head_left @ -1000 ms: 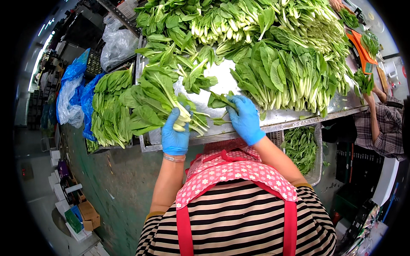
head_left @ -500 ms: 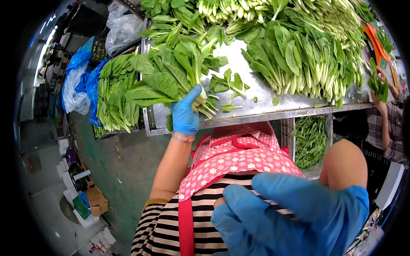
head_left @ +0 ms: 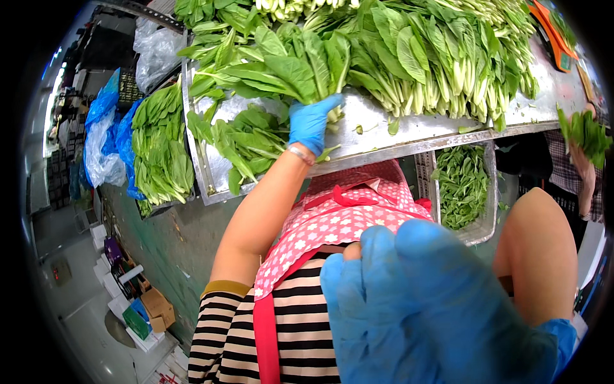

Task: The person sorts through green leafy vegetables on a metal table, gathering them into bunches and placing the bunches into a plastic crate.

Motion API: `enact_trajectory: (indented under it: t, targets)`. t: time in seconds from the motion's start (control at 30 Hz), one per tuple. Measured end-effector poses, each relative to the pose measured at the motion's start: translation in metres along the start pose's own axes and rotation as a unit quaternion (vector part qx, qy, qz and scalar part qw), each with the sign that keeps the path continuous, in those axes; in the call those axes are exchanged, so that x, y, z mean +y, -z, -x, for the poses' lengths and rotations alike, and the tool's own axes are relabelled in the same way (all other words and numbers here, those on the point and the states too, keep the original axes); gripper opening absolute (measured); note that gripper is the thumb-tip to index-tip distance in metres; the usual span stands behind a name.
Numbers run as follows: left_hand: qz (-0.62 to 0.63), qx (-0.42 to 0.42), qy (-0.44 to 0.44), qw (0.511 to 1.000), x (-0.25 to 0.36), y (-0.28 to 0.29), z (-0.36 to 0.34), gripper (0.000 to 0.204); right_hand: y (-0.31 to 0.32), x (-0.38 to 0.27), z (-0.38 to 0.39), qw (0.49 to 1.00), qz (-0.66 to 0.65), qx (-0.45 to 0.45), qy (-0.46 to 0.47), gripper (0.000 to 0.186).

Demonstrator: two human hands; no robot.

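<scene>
My left hand [head_left: 309,125], in a blue glove, is closed round the stems of a bunch of leafy greens [head_left: 299,69] above the metal table [head_left: 380,131]. Under that wrist, more loose greens [head_left: 249,144] lie at the table's near left corner. Large and close in the lower right is my right hand [head_left: 428,307], also blue-gloved and somewhat blurred. Its fingers are stretched out side by side, a bare fingertip shows through the glove, and nothing is seen in it. A big pile of greens [head_left: 435,64], stems toward me, covers the back and right of the table.
Left of the table stands a crate of greens [head_left: 163,144], with blue and clear plastic bags [head_left: 105,137] beside it. A bin of leaves [head_left: 462,185] sits below the table's front edge. At the far right, another person's hand holds greens [head_left: 585,136], near an orange tool [head_left: 553,35].
My left hand has moved up and to the right with its bunch, showing the loose greens beneath. My right hand has come higher and its fingers lie closer together.
</scene>
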State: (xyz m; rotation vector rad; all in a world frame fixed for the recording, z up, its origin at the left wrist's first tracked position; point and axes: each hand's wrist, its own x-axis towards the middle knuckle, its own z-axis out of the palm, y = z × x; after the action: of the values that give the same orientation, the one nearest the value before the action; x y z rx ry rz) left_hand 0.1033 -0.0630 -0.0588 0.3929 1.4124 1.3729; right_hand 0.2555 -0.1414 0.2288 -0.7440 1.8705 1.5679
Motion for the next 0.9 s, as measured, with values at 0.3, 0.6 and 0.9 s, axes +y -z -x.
enact_trajectory:
  t: [0.3, 0.6, 0.9]
  targets:
    - [0.106, 0.003, -0.02, 0.994, 0.026, 0.027, 0.046, 0.02, -0.118, -0.073, -0.133, 0.415, -0.747, 0.222, -0.47, 0.026]
    - [0.278, -0.018, 0.033, 0.96, 0.015, 0.045, 0.052, 0.018, -0.13, -0.124, -0.208, -0.275, -0.878, 0.278, -0.274, 0.019]
    - [0.23, -0.091, 0.054, 0.967, -0.001, 0.045, 0.046, 0.014, -0.124, -0.143, -0.214, 0.066, -0.822, 0.355, -0.441, 0.028]
